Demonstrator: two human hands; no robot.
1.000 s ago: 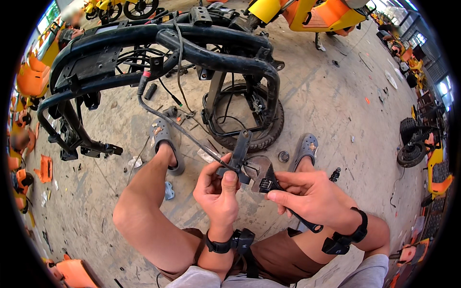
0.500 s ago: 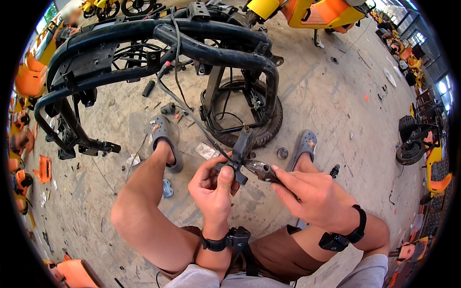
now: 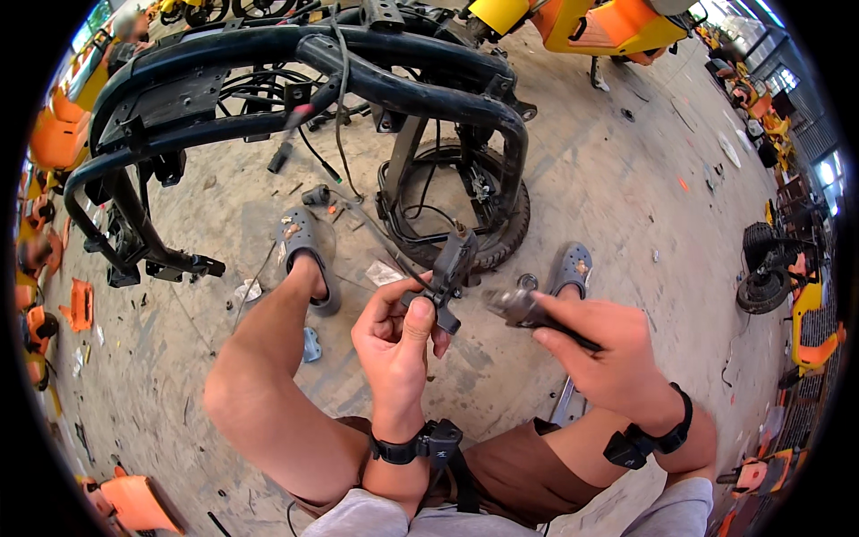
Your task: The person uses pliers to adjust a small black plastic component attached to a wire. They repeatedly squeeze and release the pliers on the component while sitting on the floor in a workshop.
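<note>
My left hand (image 3: 400,333) is closed around a black brake lever assembly (image 3: 454,266), thumb pressed on its lower part. A dark cable (image 3: 394,246) runs from this part up to the left. My right hand (image 3: 608,353) grips a pair of pliers (image 3: 519,306), whose metal jaws are blurred by motion. The jaws lie just to the right of the brake lever assembly, with a gap between them. Behind it stands a black vehicle frame (image 3: 412,100) with a wheel (image 3: 512,228) beneath.
Grey clogs (image 3: 307,242) are on my feet. A metal tool (image 3: 563,403) lies by my right thigh. Loose parts, a blue piece (image 3: 311,345) and an orange piece (image 3: 80,305) lie on the concrete floor (image 3: 626,224). A yellow-orange scooter (image 3: 608,31) stands at the back right.
My right hand has drawn the pliers to the right, away from the brake lever assembly. The cable with the red end has swung up and left. My left hand keeps its hold.
</note>
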